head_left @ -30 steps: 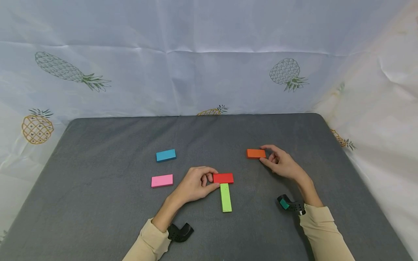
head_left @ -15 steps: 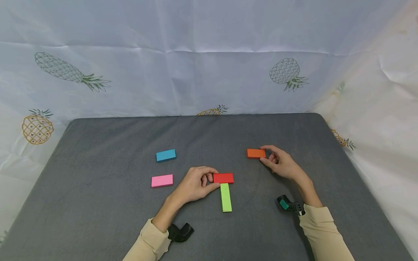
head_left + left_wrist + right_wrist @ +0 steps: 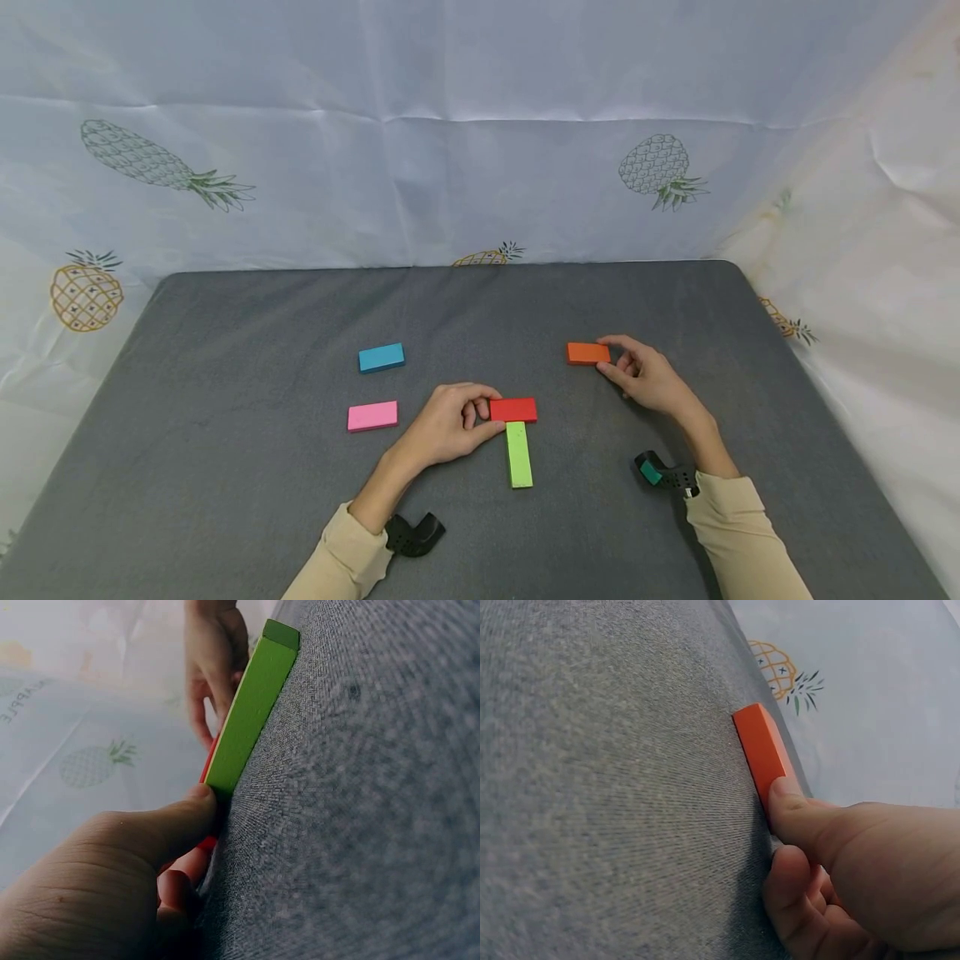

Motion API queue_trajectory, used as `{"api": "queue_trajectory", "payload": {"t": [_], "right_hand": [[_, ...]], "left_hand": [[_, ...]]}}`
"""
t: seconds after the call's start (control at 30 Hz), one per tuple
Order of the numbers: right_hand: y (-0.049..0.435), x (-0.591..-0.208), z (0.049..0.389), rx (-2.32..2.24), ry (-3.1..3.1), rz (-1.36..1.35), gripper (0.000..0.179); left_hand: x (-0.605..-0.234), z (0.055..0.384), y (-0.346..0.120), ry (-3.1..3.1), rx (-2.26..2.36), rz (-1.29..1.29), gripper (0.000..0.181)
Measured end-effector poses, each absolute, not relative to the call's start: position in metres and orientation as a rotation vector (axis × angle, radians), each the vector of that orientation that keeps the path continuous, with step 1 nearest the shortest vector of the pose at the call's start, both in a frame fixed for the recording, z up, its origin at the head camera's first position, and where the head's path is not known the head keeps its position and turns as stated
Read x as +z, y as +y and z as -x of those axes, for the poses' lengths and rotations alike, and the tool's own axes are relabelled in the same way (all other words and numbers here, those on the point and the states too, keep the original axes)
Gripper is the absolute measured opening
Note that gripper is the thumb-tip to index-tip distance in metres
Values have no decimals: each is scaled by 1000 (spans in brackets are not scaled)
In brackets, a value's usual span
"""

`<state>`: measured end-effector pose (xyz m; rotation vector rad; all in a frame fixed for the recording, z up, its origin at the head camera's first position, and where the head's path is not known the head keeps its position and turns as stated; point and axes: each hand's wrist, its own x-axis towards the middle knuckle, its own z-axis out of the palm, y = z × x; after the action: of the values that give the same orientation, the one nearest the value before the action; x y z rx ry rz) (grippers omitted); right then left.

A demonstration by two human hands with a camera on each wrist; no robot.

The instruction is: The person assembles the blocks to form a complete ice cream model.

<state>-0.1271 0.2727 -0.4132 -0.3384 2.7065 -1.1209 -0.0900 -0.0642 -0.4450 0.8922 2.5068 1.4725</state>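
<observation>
My left hand (image 3: 450, 423) pinches the left end of a red block (image 3: 514, 409) between thumb and forefinger. A light green block (image 3: 519, 455) lies lengthwise just below the red one, the two forming a T. In the left wrist view the green block (image 3: 255, 705) hides most of the red one. Over to the right, my right hand (image 3: 647, 373) pinches the right end of an orange block (image 3: 587, 353), thumb on the near side and forefinger on the far side. The orange block (image 3: 761, 746) lies flat on the cloth in the right wrist view.
A blue block (image 3: 381, 358) and a pink block (image 3: 372, 416) lie left of the left hand. Dark grey cloth (image 3: 247, 467) covers the table. White curtains with printed pineapples hang behind and beside it. Each wrist wears a black camera mount (image 3: 415, 535).
Both hands keep their grips and the blocks stay where they were. Only the right forearm has shifted very slightly.
</observation>
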Motion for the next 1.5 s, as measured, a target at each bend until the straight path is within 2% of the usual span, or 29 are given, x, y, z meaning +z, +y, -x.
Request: {"api": "queue_trajectory", "payload": {"t": [0.5, 1.5], "right_hand": [[268, -418, 125, -1068, 2793, 294, 39], [251, -420, 121, -1044, 2950, 438, 34]], "left_hand": [[-444, 89, -64, 2502, 1479, -880, 24], [-443, 89, -64, 2493, 1490, -887, 24]]}}
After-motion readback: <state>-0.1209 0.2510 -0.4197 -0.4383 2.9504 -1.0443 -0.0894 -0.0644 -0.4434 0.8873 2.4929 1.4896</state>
